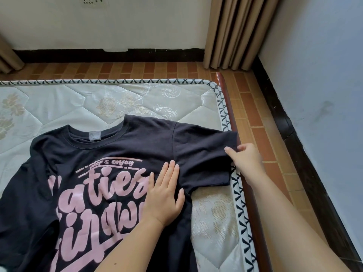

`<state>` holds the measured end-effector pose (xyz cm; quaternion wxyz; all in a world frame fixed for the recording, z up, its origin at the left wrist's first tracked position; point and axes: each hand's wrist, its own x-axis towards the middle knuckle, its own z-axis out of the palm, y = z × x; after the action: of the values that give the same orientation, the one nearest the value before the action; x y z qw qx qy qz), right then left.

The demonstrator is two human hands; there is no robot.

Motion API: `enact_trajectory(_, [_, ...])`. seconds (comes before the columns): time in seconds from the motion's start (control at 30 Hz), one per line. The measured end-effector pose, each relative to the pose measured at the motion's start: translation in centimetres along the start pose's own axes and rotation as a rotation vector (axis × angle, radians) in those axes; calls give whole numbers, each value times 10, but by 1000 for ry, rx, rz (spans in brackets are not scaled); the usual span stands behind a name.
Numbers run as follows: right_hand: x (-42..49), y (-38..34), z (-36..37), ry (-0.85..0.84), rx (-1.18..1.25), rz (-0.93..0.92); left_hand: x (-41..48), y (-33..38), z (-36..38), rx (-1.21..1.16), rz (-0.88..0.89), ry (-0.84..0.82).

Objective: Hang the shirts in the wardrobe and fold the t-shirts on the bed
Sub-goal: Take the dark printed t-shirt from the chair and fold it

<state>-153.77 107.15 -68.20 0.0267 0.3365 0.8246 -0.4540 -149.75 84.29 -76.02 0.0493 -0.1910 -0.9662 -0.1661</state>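
The left hand [165, 195] is pressing flat, fingers straight, on the black pink-lettered cotton t-shirt [110, 154], likely light and limp; the right hand [244, 157] is pinching its sleeve hem [232, 140], a sound hold for folding.

Matt cloth t-shirt [110, 152]; quilted mattress [68, 107]; glossy wood bedframe [230, 112].

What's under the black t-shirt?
The quilted mattress shows around the black t-shirt, so it lies on that. Anything else beneath the cloth is covered. The right hand pinches its sleeve at the mattress edge.
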Motion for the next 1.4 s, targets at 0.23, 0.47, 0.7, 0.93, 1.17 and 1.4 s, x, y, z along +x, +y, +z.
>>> enact_trajectory(0.23, [-24,15,3,-215,-293,43,0,0,-1,-13,-1,-9])
enact_trajectory(0.47, [-34,19,9,-226,-521,-1,0,1,-1,-5,-4,8])
enact_trajectory(0.7, [-30,29,5,-231,-586,57,1,2,-3,12,-3,2])
enact_trajectory(0.93, [-38,4,1,-92,-806,-28,1,2,-2,24,-2,2])
enact_trajectory(1.17, [-66,-41,104,35,-659,-653,2,2,-3,-3,1,4])
enact_trajectory(1.4, [-17,-1,103,-190,-740,-674,1,0,0,32,-4,-3])
